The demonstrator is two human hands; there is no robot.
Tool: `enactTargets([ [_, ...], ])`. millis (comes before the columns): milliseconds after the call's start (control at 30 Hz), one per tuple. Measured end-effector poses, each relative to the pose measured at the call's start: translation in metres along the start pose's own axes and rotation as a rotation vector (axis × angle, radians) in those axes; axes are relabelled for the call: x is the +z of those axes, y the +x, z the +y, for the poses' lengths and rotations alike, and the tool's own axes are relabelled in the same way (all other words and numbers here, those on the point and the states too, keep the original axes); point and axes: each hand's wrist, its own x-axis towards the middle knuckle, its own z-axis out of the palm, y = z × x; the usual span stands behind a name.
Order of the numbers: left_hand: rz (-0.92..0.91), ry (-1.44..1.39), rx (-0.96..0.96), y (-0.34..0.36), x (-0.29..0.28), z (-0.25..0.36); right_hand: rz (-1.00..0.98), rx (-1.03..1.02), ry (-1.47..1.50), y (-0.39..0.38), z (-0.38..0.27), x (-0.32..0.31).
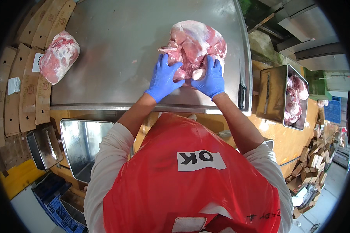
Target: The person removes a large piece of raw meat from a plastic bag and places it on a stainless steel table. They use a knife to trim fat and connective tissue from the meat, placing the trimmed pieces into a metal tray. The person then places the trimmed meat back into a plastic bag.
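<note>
A large cut of raw meat (198, 37) with pale fat and a pink, folded inner side lies on the metal table (112, 50). My left hand (164, 79), in a blue glove, grips its near left edge, with the thumb toward the middle. On the near right edge my right hand (210, 80), gloved the same, takes hold beside a whitish rounded knob that looks like a bone end. Both thumbs point inward at the meat's near side. Some fingertips are hidden against the flesh. No tool shows in either hand.
Another piece of meat (60, 57) lies at the table's left edge, beside stacked cardboard boxes (27, 91). Right of the table stands a metal bin (278, 97) holding meat. An open metal tub (85, 139) stands below the table's front edge; a blue crate (66, 211) is at lower left.
</note>
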Motion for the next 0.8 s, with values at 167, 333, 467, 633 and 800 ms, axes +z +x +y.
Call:
enactTargets([
  [167, 0.011, -0.047, -0.047, -0.018, 0.005, 0.004, -0.088, -0.016, 0.206, 0.019, 0.015, -0.018],
  [333, 0.044, -0.098, -0.056, -0.014, 0.011, -0.001, -0.160, -0.090, 0.235, 0.036, 0.042, -0.029],
  [467, 0.076, -0.078, -0.048, -0.015, 0.010, -0.001, -0.216, -0.148, 0.306, 0.038, 0.056, -0.031],
  [633, 0.112, -0.113, -0.034, -0.018, 0.011, -0.001, -0.244, -0.204, 0.382, 0.035, 0.073, -0.032],
  [800, 0.117, -0.108, -0.052, -0.024, 0.008, 0.003, -0.277, -0.141, 0.484, 0.024, 0.065, -0.038],
])
